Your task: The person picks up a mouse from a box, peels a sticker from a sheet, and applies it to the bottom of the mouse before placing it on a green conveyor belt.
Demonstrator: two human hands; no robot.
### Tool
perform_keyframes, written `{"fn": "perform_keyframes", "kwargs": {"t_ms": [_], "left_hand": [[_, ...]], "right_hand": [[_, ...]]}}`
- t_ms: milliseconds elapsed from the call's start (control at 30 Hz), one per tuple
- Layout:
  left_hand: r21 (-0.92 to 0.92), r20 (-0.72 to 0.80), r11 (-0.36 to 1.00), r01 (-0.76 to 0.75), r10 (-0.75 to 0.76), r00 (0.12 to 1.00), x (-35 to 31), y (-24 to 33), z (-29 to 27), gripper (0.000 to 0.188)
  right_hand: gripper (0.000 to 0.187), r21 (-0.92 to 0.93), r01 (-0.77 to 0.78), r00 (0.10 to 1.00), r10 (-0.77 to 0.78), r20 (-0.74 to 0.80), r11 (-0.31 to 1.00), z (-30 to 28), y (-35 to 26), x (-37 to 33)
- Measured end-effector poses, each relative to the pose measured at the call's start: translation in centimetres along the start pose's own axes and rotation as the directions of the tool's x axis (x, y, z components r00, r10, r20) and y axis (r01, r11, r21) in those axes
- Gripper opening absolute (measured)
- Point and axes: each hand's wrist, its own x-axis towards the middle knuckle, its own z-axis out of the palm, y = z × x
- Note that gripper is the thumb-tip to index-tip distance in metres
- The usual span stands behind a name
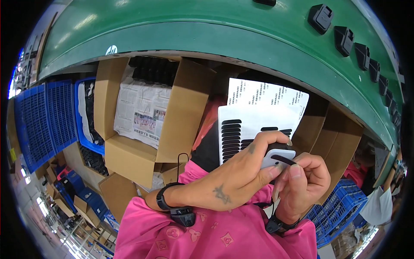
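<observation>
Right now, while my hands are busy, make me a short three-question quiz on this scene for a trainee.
1. Which hand holds the pale-faced device?

2. True or false: the row of black units sits on the right-hand side of the green table.

3. Fill in the blank: at the device's pale face, the fingers of the right hand are at one end of a slim dark ____.

Key:
1. The left hand.
2. True.
3. Strip.
</observation>
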Motion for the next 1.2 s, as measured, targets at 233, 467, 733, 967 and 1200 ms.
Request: {"fn": "perform_keyframes", "kwargs": {"t_ms": [233, 467, 733, 967, 1200], "left_hand": [[0.035, -0.009, 0.999, 0.008, -0.008, 1.000, 0.0, 0.1, 0.0, 0.045], [0.075, -0.021, 0.997, -0.021, 0.022, 1.000, 0.0, 0.0, 0.0, 0.046], [0.065, -0.028, 0.998, -0.024, 0.026, 0.999, 0.0, 0.0, 0.0, 0.045], [0.142, -0.044, 0.988, -0.066, 0.073, 0.996, 0.0, -0.1, 0.0, 0.046], [0.204, -0.068, 0.973, -0.110, 0.126, 0.990, -0.1, -0.3, 0.1, 0.046]], "right_hand": [[0.007, -0.021, 0.001, 1.000, -0.001, -0.008, 1.000, 0.0, 0.1, 0.1], [0.008, -0.128, 0.032, 0.997, -0.040, -0.060, 0.991, 1.1, 0.2, 0.3], [0.006, -0.136, 0.027, 0.997, -0.037, -0.071, 0.990, 1.1, 0.3, 0.3], [0.006, -0.126, 0.009, 0.997, -0.019, -0.077, 0.992, 1.2, 0.2, 0.3], [0.006, -0.066, 0.007, 0.999, -0.010, -0.051, 0.998, 0.6, 0.4, 0.3]]}}
